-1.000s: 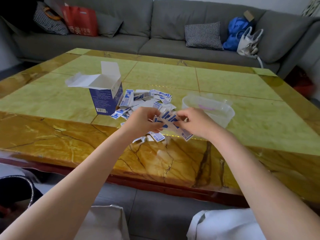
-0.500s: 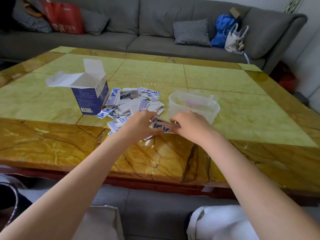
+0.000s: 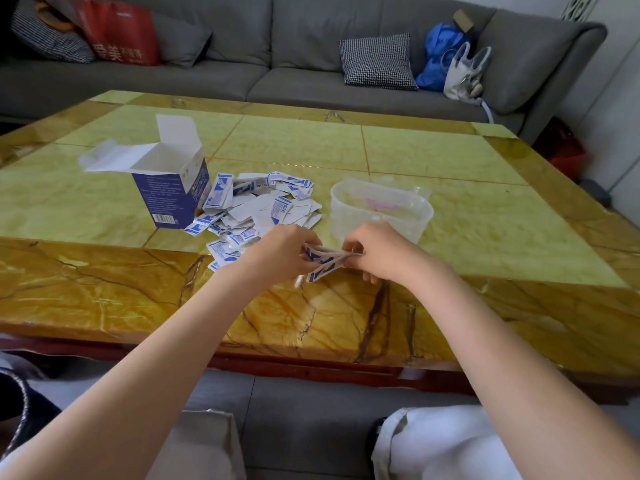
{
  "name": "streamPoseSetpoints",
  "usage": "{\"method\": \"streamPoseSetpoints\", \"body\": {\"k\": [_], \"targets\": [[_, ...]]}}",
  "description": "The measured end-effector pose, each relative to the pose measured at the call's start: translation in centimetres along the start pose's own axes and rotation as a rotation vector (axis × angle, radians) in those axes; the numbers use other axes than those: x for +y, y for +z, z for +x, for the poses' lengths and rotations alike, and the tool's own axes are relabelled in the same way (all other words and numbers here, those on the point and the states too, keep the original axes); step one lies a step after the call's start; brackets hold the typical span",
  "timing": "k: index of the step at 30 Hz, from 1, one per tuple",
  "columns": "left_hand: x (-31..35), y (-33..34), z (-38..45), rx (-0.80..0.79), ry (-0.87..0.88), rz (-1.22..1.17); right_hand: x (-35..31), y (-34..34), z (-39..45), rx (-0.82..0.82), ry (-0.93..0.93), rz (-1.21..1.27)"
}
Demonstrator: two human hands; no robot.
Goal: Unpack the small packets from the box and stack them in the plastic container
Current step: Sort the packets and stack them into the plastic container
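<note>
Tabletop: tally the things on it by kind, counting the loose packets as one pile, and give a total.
Open blue box: 1
Pile of loose packets: 1
Clear plastic container: 1
Bundle of packets, held just above the table between the left hand and the right hand: 1
Total: 4

box (image 3: pixel 172 194) left of packets (image 3: pixel 263 206); container (image 3: pixel 381 211) right, on table (image 3: pixel 450 161).

Low table (image 3: pixel 433 157) with glossy yellow-green stone panels, amber veined border and dark red edge. Behind it a grey sofa (image 3: pixel 277 74) carrying a houndstooth cushion (image 3: pixel 377 62), red shopping bag (image 3: pixel 119 32), blue bag (image 3: pixel 438 53) and white handbag (image 3: pixel 465 72). Grey floor (image 3: pixel 304 427) in front; pale wall (image 3: pixel 616 81) at right.
</note>
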State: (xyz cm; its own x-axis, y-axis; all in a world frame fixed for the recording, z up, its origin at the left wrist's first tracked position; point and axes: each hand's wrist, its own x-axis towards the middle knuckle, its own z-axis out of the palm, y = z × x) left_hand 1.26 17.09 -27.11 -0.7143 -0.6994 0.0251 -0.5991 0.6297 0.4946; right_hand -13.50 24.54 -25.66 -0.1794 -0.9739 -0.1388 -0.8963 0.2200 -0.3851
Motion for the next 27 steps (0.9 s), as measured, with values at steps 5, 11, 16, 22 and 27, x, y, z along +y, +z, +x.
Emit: {"method": "streamPoseSetpoints", "body": {"k": [5,11,16,22,27], "targets": [[-1.0,-0.8,0.0,-0.010,-0.040,0.004,0.3,-0.1,0.2,0.034,0.054,-0.060],[-0.5,-1.0,-0.1,0.022,-0.088,0.039,-0.1,0.1,0.2,0.013,-0.014,-0.075],[-0.3,-1.1,-0.1,0.015,-0.092,0.028,0.2,-0.1,0.3,0.017,-0.055,-0.132],[-0.3,-1.3,-0.2,0.055,-0.074,0.042,0.4,0.0,0.5,0.078,-0.061,-0.122],[-0.5,-1.0,0.0,0.130,-0.125,0.034,0.2,0.2,0.3,0.067,-0.081,-0.159]]}}
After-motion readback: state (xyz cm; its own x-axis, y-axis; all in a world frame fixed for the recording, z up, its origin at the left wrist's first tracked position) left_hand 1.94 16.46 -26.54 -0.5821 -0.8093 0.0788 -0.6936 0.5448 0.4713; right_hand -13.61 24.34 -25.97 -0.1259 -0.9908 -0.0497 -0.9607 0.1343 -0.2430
